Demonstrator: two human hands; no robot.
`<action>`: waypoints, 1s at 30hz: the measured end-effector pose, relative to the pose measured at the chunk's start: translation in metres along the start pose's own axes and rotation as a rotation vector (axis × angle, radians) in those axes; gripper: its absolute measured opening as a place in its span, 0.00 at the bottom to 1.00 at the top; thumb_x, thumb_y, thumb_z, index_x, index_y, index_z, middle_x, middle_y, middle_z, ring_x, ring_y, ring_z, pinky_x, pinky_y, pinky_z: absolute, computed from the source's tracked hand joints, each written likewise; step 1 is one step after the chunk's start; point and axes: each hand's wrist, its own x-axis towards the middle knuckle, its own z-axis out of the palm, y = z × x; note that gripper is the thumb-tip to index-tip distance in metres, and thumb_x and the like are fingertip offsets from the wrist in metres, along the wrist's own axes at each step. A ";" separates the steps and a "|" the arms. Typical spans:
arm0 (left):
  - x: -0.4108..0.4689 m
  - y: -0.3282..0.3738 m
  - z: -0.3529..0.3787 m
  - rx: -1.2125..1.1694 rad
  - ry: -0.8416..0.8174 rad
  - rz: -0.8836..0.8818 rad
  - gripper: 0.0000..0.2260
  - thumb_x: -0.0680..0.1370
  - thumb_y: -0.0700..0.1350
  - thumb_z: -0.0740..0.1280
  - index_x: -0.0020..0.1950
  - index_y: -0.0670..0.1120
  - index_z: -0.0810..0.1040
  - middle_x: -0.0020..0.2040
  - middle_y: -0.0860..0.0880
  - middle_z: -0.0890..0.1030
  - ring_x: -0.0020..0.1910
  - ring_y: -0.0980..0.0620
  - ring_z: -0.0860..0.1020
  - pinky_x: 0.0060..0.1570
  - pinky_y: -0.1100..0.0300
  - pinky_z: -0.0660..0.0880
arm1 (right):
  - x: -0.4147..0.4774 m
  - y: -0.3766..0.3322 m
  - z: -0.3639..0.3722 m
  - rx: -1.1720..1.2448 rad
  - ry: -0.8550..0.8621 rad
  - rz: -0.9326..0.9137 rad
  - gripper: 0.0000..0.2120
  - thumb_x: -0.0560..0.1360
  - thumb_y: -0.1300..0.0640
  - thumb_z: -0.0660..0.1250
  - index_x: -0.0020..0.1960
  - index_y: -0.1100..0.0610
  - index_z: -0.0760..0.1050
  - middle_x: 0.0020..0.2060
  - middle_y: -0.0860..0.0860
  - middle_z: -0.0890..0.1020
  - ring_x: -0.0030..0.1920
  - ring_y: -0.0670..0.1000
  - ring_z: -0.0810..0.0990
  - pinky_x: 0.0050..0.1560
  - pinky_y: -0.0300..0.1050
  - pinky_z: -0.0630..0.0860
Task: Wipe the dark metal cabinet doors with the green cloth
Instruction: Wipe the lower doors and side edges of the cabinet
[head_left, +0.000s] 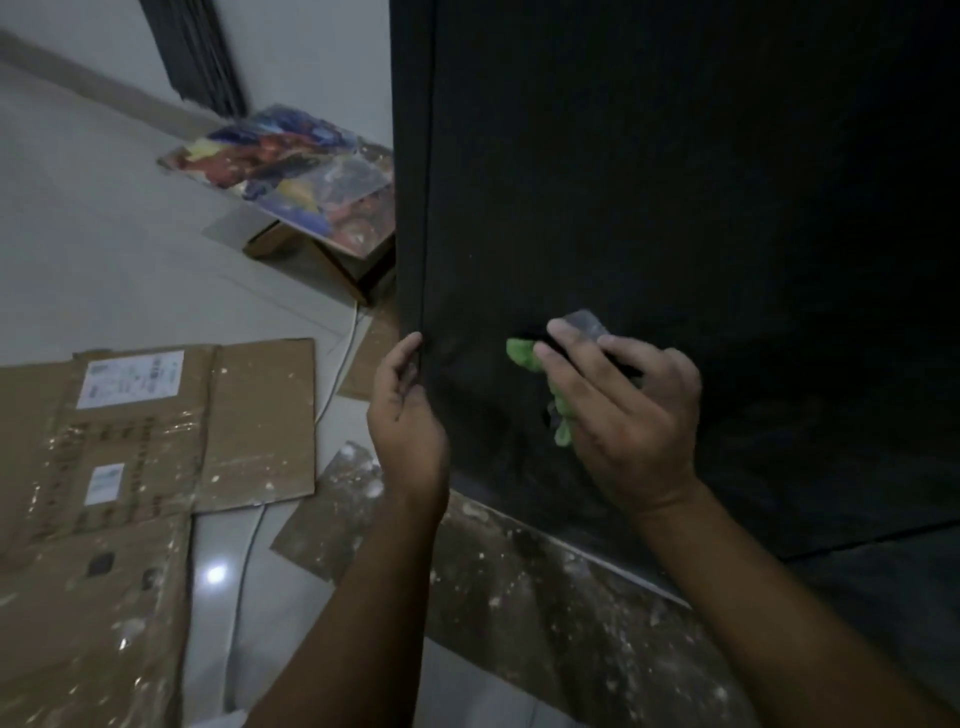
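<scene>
Two white labels sit on the flattened cardboard sheet (156, 431) lying on the floor to the left, one larger label (130, 378) near its top and a smaller one (104, 484) lower down; both carry print, but it is too blurred to read. No brand shows anywhere.

Two bare hands are at the dark metal cabinet door (675, 208), low down near its bottom edge. The left hand (408, 410) grips the door's left vertical edge, fingers curled round it and thumb lying along the front. The right hand (623, 410) presses the green cloth (540, 379) flat against the door face, fingers spread over it, so that only a bunched strip of green shows past the fingers and palm. A small pale, shiny patch (584, 325) sits on the door just above the fingertips; I cannot tell what it is.

The door runs up and to the right well past both hands, one broad dark face with a narrow seam close to its left edge. Below its bottom edge lies a paint-spattered cardboard strip (519, 582).

On the pale tiled floor (104, 218) there are several cardboard pieces, the labelled sheet being the largest. One white cable (332, 384) trails across the tiles between the sheets. Further back, close to the cabinet's left side, an open cardboard box (311, 249) carries a single colourful board (291, 166) laid across its top. Behind it a dark curtain (197, 52) hangs against the wall. Bare floor lies open to the left.
</scene>
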 end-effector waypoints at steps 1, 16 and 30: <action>0.002 -0.004 -0.002 -0.007 -0.006 -0.044 0.16 0.82 0.34 0.58 0.66 0.47 0.76 0.59 0.54 0.81 0.60 0.54 0.79 0.61 0.47 0.77 | -0.002 -0.005 0.008 -0.002 0.007 -0.005 0.11 0.79 0.56 0.70 0.61 0.49 0.82 0.63 0.44 0.81 0.56 0.49 0.76 0.50 0.50 0.71; 0.014 -0.073 -0.032 0.108 -0.021 -0.376 0.15 0.79 0.35 0.61 0.61 0.50 0.77 0.58 0.52 0.82 0.58 0.52 0.80 0.60 0.46 0.78 | -0.167 -0.032 0.078 -0.123 -0.882 -0.560 0.20 0.70 0.48 0.70 0.61 0.49 0.82 0.66 0.47 0.79 0.62 0.52 0.72 0.60 0.54 0.63; -0.010 -0.131 -0.005 -0.107 -0.299 -1.244 0.20 0.82 0.57 0.56 0.60 0.46 0.80 0.55 0.43 0.82 0.50 0.46 0.79 0.44 0.53 0.76 | -0.147 -0.071 0.090 0.071 -0.974 -0.128 0.24 0.62 0.45 0.78 0.57 0.47 0.82 0.67 0.43 0.77 0.59 0.52 0.68 0.53 0.52 0.62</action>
